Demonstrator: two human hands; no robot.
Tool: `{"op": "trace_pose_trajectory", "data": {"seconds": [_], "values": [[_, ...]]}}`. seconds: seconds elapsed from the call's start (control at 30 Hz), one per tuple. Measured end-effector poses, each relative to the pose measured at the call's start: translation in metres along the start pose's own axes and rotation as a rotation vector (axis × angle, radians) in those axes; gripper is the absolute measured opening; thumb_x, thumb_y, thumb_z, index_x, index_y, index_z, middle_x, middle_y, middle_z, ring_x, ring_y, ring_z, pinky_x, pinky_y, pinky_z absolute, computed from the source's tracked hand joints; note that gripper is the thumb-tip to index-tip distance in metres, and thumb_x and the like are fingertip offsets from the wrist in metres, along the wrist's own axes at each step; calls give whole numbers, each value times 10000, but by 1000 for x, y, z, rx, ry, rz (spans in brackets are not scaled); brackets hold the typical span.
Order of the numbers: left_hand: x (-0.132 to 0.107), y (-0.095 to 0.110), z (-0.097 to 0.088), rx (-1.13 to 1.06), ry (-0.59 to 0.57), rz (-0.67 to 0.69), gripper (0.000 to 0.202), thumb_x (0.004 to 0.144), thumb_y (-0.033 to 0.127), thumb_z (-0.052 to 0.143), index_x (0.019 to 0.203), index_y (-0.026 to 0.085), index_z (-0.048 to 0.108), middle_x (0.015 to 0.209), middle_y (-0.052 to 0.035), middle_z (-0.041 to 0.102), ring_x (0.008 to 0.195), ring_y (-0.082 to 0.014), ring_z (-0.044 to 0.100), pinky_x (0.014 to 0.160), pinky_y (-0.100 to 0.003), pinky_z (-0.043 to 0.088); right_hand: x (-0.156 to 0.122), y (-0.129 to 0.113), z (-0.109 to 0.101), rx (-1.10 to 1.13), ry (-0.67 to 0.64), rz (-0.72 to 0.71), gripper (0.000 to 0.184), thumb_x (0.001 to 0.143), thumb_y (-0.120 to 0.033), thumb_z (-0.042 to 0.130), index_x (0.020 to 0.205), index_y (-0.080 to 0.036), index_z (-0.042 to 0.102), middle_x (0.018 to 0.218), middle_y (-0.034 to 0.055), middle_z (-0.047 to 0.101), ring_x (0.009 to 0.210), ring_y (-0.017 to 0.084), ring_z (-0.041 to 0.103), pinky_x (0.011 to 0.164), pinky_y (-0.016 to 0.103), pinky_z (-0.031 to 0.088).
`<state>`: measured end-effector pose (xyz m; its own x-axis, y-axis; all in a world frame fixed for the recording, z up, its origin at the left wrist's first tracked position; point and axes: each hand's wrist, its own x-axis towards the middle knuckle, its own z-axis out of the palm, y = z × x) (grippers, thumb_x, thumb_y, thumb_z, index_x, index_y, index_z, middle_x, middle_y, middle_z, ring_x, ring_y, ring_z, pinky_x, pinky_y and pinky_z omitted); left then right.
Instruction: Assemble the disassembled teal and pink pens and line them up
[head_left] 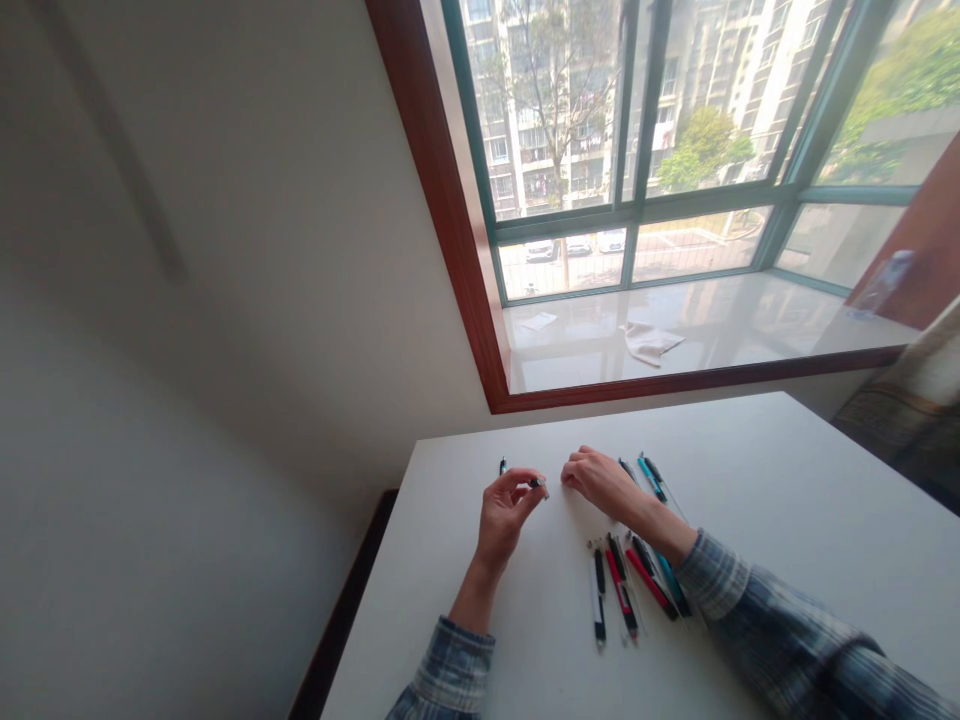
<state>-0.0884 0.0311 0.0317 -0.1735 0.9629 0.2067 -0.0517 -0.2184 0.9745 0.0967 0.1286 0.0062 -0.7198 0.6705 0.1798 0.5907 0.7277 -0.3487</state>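
Note:
My left hand (502,515) is raised over the white table (442,590), thumb and fingertips pinched on a short dark pen part (537,483) with a light end. Just behind that hand, one end of a dark pen (503,465) shows on the tabletop; the hand covers the rest. My right hand (596,478) is close to the table with its fingers curled together. Whatever they may hold is hidden. Beneath and beside the right forearm lie pen parts: a turquoise barrel (651,477), a red barrel (621,580), another red barrel (651,583) and a white-and-black barrel (598,600).
Thin clear refills and small pen pieces lie among the barrels. Past the table's far edge is a window sill (570,365) with a crumpled cloth (651,343) and a clear bottle (881,285). A wall (300,300) rises on the left, a curtain (892,400) hangs at right.

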Motion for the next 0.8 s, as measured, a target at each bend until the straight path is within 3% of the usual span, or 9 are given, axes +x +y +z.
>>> {"op": "trace_pose_trajectory", "data": {"seconds": [0.1,0.27,0.43,0.6,0.8], "values": [[0,-5,-1,-9,42,-14,241,773,366,830,884,171,743,887,-64,725,842,-201,659,767,-322,543,0,0,0,-26,7,13,170,959,-122,589,887,-184,730,955,108,717,958,244,603,755,298,472],[-2,-11,-1,42,-31,-36,249,770,360,834,900,164,751,880,-64,730,795,-189,659,749,-318,541,-1,0,-4,-17,23,14,166,989,-127,541,921,-171,687,902,102,711,916,237,608,721,296,455],[-4,-14,-4,-24,2,-37,260,771,367,833,905,159,753,928,-84,755,912,-227,685,814,-337,546,0,1,-20,219,162,-8,117,979,-156,569,990,-184,682,934,55,722,803,171,635,737,282,464],[-5,-18,-7,-46,33,-49,267,792,378,815,926,154,756,949,-107,771,953,-250,695,892,-380,540,0,-2,-42,404,277,-16,180,980,-260,580,963,-208,751,902,44,742,696,145,623,707,287,491],[-3,-22,-10,45,1,-49,277,763,379,835,912,155,768,908,-94,764,825,-216,690,782,-337,550,-1,-5,-54,628,339,20,213,915,-401,672,946,-216,773,873,44,778,770,194,697,751,335,571]]}}
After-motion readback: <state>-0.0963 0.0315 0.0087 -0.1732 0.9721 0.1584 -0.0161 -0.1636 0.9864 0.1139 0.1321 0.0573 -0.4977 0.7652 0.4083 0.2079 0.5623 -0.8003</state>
